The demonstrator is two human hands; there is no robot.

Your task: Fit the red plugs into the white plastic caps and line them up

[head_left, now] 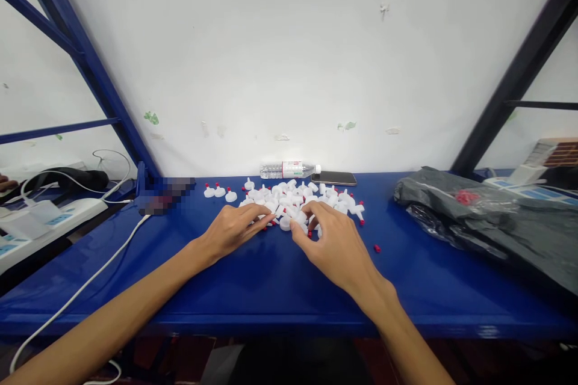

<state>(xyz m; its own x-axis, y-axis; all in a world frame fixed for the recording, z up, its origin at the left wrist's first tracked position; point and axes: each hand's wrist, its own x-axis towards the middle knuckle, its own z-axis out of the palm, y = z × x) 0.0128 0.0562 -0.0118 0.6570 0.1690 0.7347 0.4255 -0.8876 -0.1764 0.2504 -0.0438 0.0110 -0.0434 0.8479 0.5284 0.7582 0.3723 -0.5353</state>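
A heap of white plastic spout caps [284,192], several with small red tips, lies on the blue table [253,277]. At the heap's near left edge is my left hand [237,225], thumb and fingers brought together; whatever is between them is too small to make out. My right hand [334,240] curls over the near right side, its thumb and fingers closed around a white spout cap [298,216]. Three red-tipped caps [219,190] stand apart to the left. One loose red tip [377,248] lies right of my right hand.
Behind the heap lie a clear water bottle [289,170] on its side and a dark phone [336,178]. A grey plastic bag [469,210] covers the right side. On the left are a white cable [99,267] and a power strip [81,210]. Blue frame posts [97,72] flank the table.
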